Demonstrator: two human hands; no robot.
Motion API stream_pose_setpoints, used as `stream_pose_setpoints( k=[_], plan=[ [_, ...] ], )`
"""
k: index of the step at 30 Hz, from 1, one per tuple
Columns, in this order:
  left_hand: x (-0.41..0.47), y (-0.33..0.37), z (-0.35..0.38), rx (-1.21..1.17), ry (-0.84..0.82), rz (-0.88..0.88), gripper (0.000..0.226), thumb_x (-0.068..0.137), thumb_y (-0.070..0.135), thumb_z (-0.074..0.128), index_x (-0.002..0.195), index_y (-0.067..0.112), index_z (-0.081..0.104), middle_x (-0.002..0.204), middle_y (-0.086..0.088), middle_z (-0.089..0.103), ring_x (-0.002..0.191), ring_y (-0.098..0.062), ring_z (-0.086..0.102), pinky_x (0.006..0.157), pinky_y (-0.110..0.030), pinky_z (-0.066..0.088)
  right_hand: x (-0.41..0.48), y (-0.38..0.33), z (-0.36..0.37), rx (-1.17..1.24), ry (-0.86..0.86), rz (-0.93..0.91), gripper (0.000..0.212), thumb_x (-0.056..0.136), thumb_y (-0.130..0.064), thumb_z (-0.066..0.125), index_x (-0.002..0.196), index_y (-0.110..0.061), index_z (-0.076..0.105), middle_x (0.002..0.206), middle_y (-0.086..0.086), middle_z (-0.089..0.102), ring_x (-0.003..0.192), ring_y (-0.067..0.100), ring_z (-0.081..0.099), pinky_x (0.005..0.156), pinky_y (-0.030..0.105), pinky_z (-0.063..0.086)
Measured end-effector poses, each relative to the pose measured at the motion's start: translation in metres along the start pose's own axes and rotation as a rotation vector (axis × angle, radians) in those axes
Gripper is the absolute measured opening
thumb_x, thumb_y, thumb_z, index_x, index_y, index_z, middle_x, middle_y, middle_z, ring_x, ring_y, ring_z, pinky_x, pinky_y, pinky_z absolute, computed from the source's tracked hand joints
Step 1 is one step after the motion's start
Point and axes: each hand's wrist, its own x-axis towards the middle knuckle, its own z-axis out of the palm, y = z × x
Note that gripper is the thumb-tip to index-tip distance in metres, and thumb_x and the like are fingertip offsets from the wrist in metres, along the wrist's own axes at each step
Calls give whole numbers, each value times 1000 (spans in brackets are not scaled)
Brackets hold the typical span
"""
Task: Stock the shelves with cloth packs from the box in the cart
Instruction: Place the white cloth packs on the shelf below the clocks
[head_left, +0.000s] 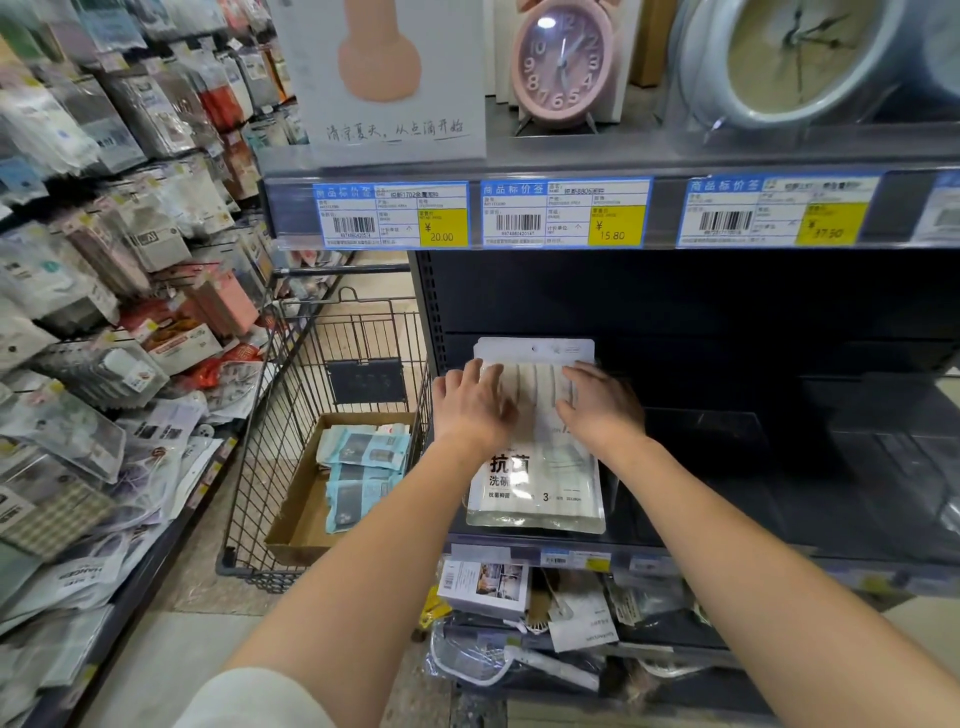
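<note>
L hand (470, 402) & R hand (602, 402), fingers straight and spread wide, are being pressed flat on white cloth pack (535, 499), ctr frame. Pack is being laid flat at left end of dark shelf (779, 467). Left of ctr, blue packs (363, 457) are being carried in cardboard box (296, 509) inside wire cart (291, 374).

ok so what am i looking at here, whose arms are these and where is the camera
There is no machine here: one camera worn on a person's head looks down at their own bare arms. The left hand and right hand lie flat on a white cloth pack that rests on a dark shelf. Neither hand grips it. To the left stands a wire cart with a cardboard box holding blue packs. A pink clock stands higher up.
</note>
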Motion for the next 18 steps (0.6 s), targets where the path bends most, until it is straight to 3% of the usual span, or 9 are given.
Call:
stream_pose_setpoints(
  k=[6, 11, 14, 18],
  plan=[
    [-17, -38, -22, -33, 64, -70, 59, 96, 47, 50, 151, 26, 43, 152, -5, 45, 137, -33, 42, 116, -45, 32, -2, -50, 1, 37, 10, -122, 48, 102, -26, 50, 150, -25, 46, 160, -8, 38, 143, 20, 42, 115, 35, 34],
    [-51, -114, -42, 9, 90, -209, 56, 96, 44, 51, 145, 18, 53, 143, -8, 55, 129, -33, 52, 108, -44, 40, 3, -135, 31, 84, -59, -335, 52, 100, -30, 51, 151, -25, 45, 160, -9, 39, 145, 18, 40, 117, 32, 31],
    [-82, -175, -49, 46, 86, -305, 49, 95, 41, 51, 138, 16, 57, 132, -7, 60, 122, -32, 56, 103, -43, 42, -7, -198, 60, 71, -101, -448, 51, 99, -30, 51, 149, -24, 47, 156, -4, 45, 139, 21, 46, 113, 36, 38],
    [-125, -270, -54, 68, 88, -444, 46, 95, 44, 49, 131, 17, 59, 127, -7, 62, 119, -31, 59, 100, -43, 46, -27, -285, 105, -26, -171, -598, 43, 97, -29, 54, 139, -18, 56, 135, 5, 61, 119, 30, 61, 96, 42, 53]
  ],
)
